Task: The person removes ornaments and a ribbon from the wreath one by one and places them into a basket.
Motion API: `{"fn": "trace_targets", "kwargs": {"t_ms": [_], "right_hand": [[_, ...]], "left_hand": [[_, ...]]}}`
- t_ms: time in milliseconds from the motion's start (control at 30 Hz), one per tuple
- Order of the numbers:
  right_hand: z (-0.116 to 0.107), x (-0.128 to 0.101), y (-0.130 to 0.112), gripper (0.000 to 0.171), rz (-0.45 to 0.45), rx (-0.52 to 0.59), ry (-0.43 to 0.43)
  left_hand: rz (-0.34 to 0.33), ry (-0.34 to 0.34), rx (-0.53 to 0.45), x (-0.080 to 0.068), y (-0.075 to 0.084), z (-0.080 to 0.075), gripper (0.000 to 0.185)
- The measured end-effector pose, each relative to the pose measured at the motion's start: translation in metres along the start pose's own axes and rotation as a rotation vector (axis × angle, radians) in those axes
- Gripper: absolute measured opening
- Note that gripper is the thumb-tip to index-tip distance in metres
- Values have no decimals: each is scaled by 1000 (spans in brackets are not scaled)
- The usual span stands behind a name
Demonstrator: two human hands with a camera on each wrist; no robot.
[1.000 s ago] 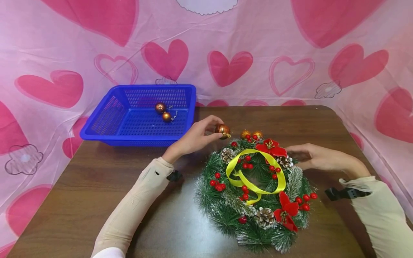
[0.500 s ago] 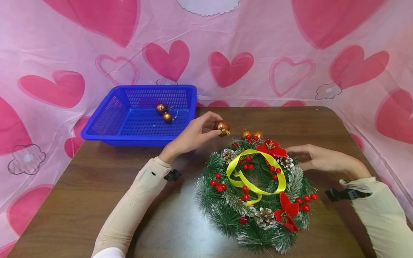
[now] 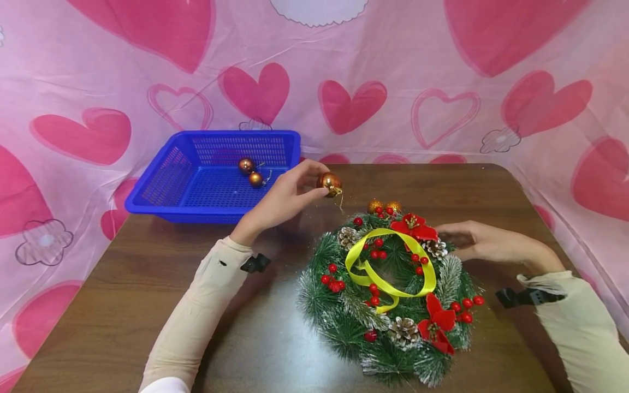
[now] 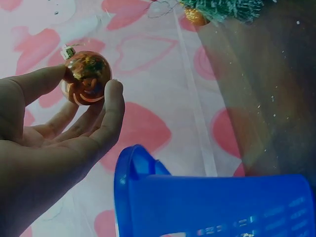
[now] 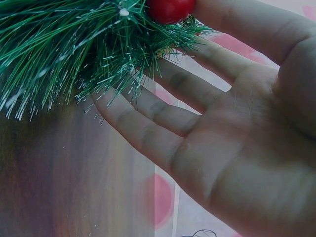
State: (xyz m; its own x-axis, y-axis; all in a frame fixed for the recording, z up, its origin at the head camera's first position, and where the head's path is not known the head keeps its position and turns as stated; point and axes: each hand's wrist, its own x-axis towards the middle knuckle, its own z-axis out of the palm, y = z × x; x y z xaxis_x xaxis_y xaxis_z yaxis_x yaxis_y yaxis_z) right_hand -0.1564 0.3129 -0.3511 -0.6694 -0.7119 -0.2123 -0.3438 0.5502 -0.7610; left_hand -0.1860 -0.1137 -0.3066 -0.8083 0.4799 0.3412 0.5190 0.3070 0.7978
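ok, left hand (image 3: 280,203) pinches a copper bauble (image 3: 328,183) between thumb and fingertips, grip closed on it. bauble is in the air, between the basket (image 3: 147,197) and the wreath (image 3: 388,297), clear of both, with its cap and hook thread hanging on the wreath side. left wrist view confirms it: the bauble (image 4: 86,77) sits at the fingertips (image 4: 113,94), basket rim right below. i see the right hand (image 3: 486,244) lying flat at the wreath's far right edge, grip open, fingers straight; right wrist view shows the fingers (image 5: 163,116) against the needles, under a red berry (image 5: 169,9). wreath lies flat on the worktop (image 3: 147,284). two more baubles (image 3: 250,172) sit in the basket, which is at the worktop's back left corner.
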Motion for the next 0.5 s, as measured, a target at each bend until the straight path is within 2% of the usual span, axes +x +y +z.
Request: {"fn": "trace_targets", "kwargs": {"t_ms": [300, 500], "right_hand": [[1, 0, -2, 58, 23, -2, -6], [0, -1, -1, 59, 22, -25, 3]], "left_hand": [[2, 51, -2, -3, 6, -16, 33], [-51, 69, -34, -5, 8, -31, 35]]}}
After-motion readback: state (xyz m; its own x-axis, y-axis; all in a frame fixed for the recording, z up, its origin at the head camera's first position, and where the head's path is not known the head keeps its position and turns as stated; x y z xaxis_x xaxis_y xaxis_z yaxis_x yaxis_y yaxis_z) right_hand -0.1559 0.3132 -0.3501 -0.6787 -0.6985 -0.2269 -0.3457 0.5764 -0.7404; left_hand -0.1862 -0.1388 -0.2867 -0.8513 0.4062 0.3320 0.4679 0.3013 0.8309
